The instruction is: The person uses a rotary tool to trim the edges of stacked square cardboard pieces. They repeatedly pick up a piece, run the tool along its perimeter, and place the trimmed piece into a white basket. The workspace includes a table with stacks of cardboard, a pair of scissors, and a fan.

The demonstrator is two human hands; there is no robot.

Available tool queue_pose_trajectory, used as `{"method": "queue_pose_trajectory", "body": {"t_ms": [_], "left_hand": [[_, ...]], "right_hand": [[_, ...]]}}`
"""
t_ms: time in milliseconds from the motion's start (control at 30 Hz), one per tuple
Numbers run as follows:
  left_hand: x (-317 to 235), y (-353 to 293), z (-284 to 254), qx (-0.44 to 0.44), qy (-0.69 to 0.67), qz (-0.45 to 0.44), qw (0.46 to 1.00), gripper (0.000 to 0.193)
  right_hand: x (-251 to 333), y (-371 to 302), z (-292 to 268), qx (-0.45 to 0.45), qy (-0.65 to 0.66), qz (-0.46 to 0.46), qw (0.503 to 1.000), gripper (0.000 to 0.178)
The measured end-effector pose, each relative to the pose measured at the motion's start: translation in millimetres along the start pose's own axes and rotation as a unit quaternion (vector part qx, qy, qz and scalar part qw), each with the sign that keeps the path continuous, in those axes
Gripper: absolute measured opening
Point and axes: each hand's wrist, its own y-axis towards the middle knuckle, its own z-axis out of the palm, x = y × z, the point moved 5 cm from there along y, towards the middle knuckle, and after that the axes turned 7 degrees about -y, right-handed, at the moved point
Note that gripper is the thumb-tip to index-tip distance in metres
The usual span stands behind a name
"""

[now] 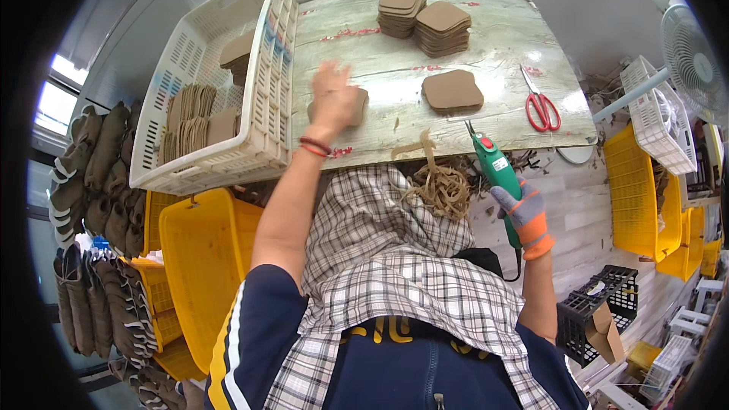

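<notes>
My bare left hand (334, 97), a red band at its wrist, reaches over the left part of the table. Its fingers are stretched out, slightly blurred, above or on a brown flat piece (362, 108) that it partly covers. In an orange and grey glove, my right hand (524, 212) grips a green handheld electric cutter (497, 168) with a red button. The tool's narrow metal tip points up toward the table's front edge. Just beyond that tip lies a brown rounded piece (452, 92). Farther back, two stacks of similar pieces, a left stack (399, 11) and a right stack (442, 29), stand side by side.
Red-handled scissors (542, 110) lie at the table's right. A white crate (266, 99) holding brown pieces stands left. Cut strips (440, 190) hang in a tangle at the front edge, above my checked apron (380, 258). Yellow bins (201, 258) sit lower left; a fan (695, 61) stands right.
</notes>
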Motion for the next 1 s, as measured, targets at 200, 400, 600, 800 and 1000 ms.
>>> {"method": "queue_pose_trajectory", "body": {"t_ms": [200, 400, 600, 800, 1000], "left_hand": [[-117, 51, 94, 0.126, -0.038, 0.031, 0.991, 0.052], [-126, 45, 82, 0.049, -0.143, -0.025, 0.988, 0.051], [-100, 13, 82, 0.031, -0.517, -0.328, 0.790, 0.034], [-140, -11, 64, -0.134, -0.862, -0.395, 0.288, 0.036], [-152, -1, 49, -0.172, -0.896, -0.365, 0.185, 0.037]], "right_hand": [[-15, 2, -1, -0.056, -0.065, 0.009, 0.996, 0.045], [-28, -2, 3, -0.063, -0.017, 0.032, 0.997, 0.048], [-10, 3, 9, -0.071, -0.009, 0.014, 0.997, 0.044], [31, 4, 15, -0.084, -0.009, -0.029, 0.996, 0.043], [48, 2, 20, -0.095, -0.026, -0.047, 0.994, 0.043]]}}
